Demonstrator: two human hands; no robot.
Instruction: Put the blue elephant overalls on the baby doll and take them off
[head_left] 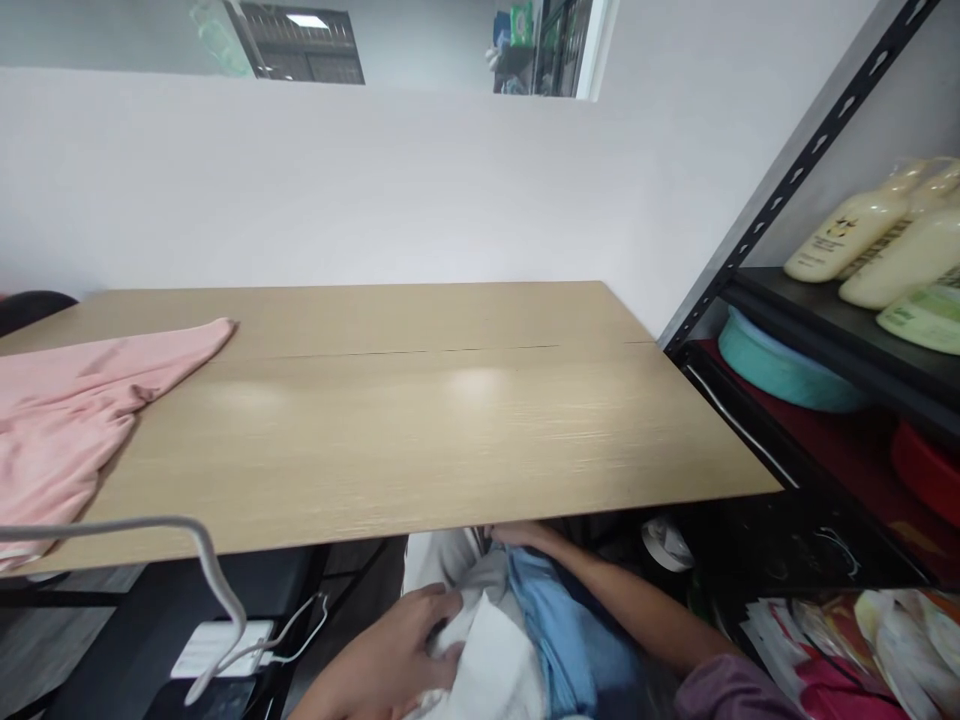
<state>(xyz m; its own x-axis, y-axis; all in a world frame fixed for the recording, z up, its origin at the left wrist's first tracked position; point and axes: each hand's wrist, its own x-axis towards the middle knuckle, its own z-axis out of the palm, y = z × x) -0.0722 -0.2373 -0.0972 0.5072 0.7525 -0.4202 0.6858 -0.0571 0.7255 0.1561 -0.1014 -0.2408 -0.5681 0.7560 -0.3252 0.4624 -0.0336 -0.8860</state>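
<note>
My left hand (414,648) is at the bottom middle, thumb and fingers curled on a white cloth (501,655) over my lap. Beside that cloth lies a bunched light-blue cloth (551,640), with folds running down its length. My right hand (519,533) reaches to the far end of the bundle, just under the table's front edge. Its fingers are mostly hidden there, so their grip does not show. A pink garment (67,410) lies spread over the left end of the wooden table (450,420).
A grey cable (150,523) arches across the lower left, near a white power adapter (221,648) on a black seat (277,575). At right, a black shelf (810,320) holds cream bottles (847,235), with a teal basin (787,370) below. Plastic packets (900,640) crowd the lower right.
</note>
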